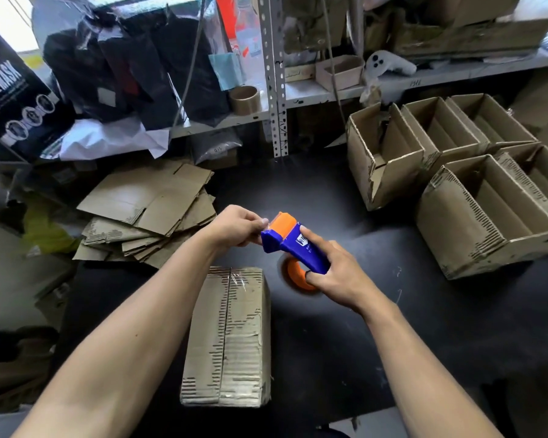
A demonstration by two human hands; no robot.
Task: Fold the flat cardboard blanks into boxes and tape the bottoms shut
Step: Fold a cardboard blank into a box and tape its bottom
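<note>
Above the black table, both hands hold a blue-orange tape dispenser. Right hand wraps its body, thumb at the orange roll; left hand pinches at the front edge, likely freeing the tape end. Folded box lies bottom-up just below, seam facing up with clear tape at its far end, ready for taping. Flat blanks stacked left; finished open boxes grouped right, out of the way.
</note>
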